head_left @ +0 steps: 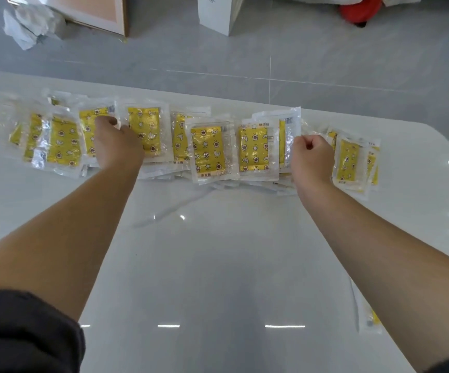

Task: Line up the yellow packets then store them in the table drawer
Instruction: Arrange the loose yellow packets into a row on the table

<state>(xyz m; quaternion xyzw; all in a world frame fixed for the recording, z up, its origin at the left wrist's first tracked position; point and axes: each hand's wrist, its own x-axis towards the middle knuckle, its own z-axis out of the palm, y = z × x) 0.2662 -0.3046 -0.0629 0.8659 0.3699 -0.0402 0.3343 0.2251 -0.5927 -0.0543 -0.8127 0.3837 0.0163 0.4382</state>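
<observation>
Yellow packets: clear plastic sleeves, each holding a glossy yellow card printed with brown-and-white flowers, stars and moons, with a small printed strip on the lower margin; laid in one overlapping row, spreading outward past both sets of fingers and filling the stretch between them.
White glossy tabletop: under the whole row; rounded corner to the right of the right fingers.
Left hand: fingers stretched forward and laid on top of one packet, pressing on it, nothing lifted; thumb hidden.
Packet under the left fingers: flat, overlapped by its neighbours on both sides.
Right hand: fingers curled into a loose fist, knuckles up, meeting the clear margin of a packet; cannot tell whether that margin is pinched.
Packet at the right fingers: just left of the curled fingers, only a narrow yellow strip showing.
Stray packet: at the near right table edge, well behind the right fingers, partly hidden by the forearm.
Grey tiled floor: beyond the fingertips.
</observation>
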